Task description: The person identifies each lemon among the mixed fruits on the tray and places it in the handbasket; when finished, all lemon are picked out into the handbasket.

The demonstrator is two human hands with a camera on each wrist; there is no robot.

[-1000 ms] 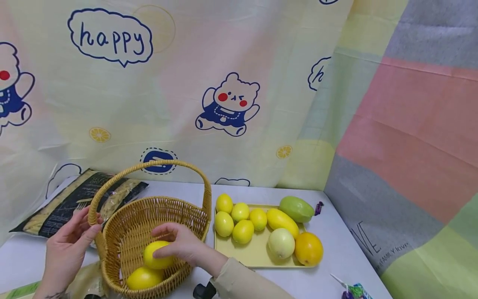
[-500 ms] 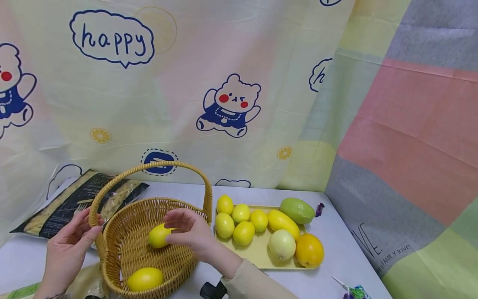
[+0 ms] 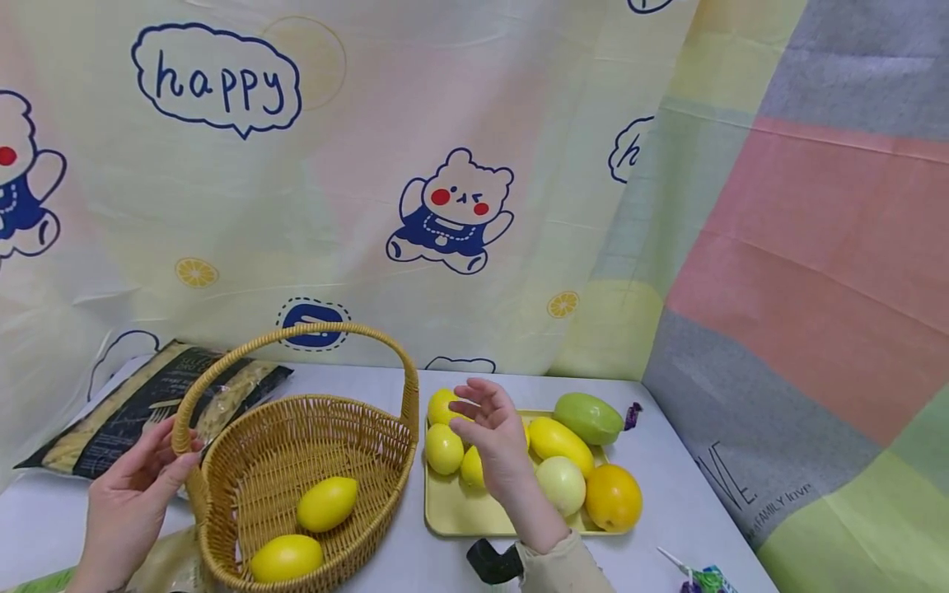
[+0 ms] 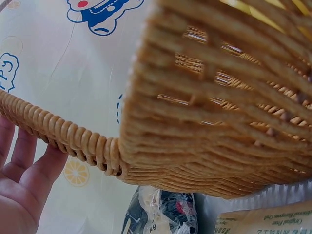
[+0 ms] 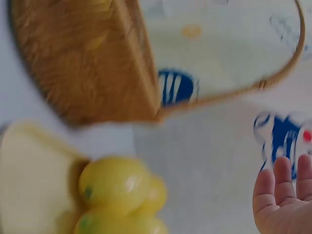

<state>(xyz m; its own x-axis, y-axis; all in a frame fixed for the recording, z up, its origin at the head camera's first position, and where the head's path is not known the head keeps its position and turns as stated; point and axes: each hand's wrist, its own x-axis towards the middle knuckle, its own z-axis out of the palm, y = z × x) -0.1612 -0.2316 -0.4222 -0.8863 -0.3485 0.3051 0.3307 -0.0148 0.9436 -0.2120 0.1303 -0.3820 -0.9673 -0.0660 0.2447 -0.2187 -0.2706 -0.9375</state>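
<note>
My left hand point(image 3: 132, 498) holds the side of the handle point(image 3: 315, 328) of a wicker basket point(image 3: 278, 449), thumb in front and fingers behind. In the left wrist view, the fingers point(image 4: 46, 168) lie under the wrapped handle. Two yellow lemons point(image 3: 327, 504) rest apart on the basket's floor. My right hand point(image 3: 495, 436), its fingers spread and holding nothing, is over the pale yellow tray point(image 3: 463, 517). Several lemons point(image 3: 444, 450) sit at the tray's left, partly hidden by this hand. The right wrist view shows lemons point(image 5: 114, 180) on the tray beside the basket.
Also on the tray are a long yellow fruit point(image 3: 561, 442), a green oblong fruit point(image 3: 589, 418), a pale round fruit point(image 3: 563, 484) and an orange point(image 3: 613, 497). A black food bag point(image 3: 126, 412) lies behind the basket. Wrapped candies point(image 3: 700, 581) lie at the right.
My right hand has let go of a lemon in the basket and moved right, over the tray. The lemon has settled on the basket's floor. My left hand stays on the handle.
</note>
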